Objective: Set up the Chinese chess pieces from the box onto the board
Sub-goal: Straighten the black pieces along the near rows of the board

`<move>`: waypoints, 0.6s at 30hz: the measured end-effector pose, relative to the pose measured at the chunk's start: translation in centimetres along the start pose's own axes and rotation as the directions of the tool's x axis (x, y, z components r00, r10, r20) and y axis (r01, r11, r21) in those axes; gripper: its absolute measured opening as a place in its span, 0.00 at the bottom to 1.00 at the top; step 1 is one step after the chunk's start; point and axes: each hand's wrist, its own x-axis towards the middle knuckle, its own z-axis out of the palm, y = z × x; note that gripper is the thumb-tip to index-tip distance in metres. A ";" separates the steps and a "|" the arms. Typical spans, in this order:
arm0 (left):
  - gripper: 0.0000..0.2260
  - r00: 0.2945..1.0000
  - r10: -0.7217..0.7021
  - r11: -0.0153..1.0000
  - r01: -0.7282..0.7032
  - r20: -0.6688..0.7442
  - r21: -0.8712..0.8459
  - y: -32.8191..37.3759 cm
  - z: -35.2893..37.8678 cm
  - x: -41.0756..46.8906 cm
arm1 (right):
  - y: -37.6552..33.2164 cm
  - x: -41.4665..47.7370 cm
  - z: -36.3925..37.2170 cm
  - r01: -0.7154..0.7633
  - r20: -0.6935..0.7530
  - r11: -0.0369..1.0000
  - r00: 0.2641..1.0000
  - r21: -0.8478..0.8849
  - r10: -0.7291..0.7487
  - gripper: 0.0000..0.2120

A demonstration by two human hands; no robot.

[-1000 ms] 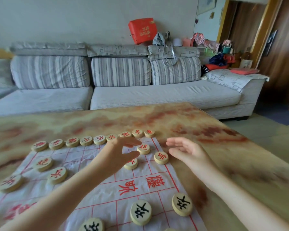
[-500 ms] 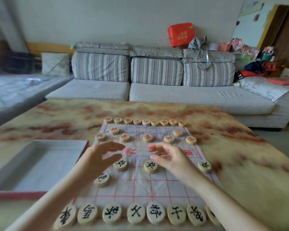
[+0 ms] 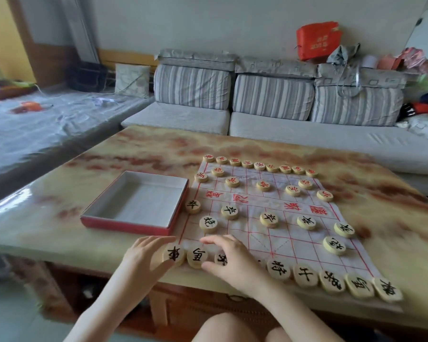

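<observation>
- Both of my hands are at the near left corner of the board (image 3: 262,218).
- My left hand (image 3: 146,259) has its fingers and thumb around the corner piece (image 3: 174,254), touching its edge.
- My right hand (image 3: 229,261) lies over the third and fourth pieces in the near row. Its fingers are curved and spread a little. I cannot tell if it grips one.
- Between my hands sits the second piece (image 3: 196,257), with nothing touching it.
- Black pieces fill the near row and the rows just past it.
- Red pieces (image 3: 260,166) stand in rows on the far side.
- An open box (image 3: 136,201) lies on the surface (image 3: 59,218), just left of the board. I see no pieces in it.
</observation>
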 end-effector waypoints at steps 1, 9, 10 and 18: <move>0.25 1.000 0.007 1.000 -0.007 -0.012 0.002 -0.2 0.4 -0.4 | 0.0 0.0 0.5 0.002 0.005 1.000 1.000 -0.024 -0.002 0.22; 0.20 0.995 0.097 0.995 -0.097 -0.020 0.017 -1.4 1.4 -0.4 | -0.1 0.3 1.7 0.092 -0.022 0.980 0.995 -0.176 -0.098 0.24; 0.20 0.995 0.103 0.995 -0.103 -0.012 0.013 -1.6 1.4 -0.3 | -0.1 0.4 1.9 0.099 -0.033 0.978 0.994 -0.181 -0.107 0.24; 0.23 0.994 0.061 0.998 -0.062 -0.089 -0.001 -1.8 2.1 -0.2 | 0.0 0.9 3.0 0.127 -0.123 0.922 0.975 -0.367 -0.183 0.23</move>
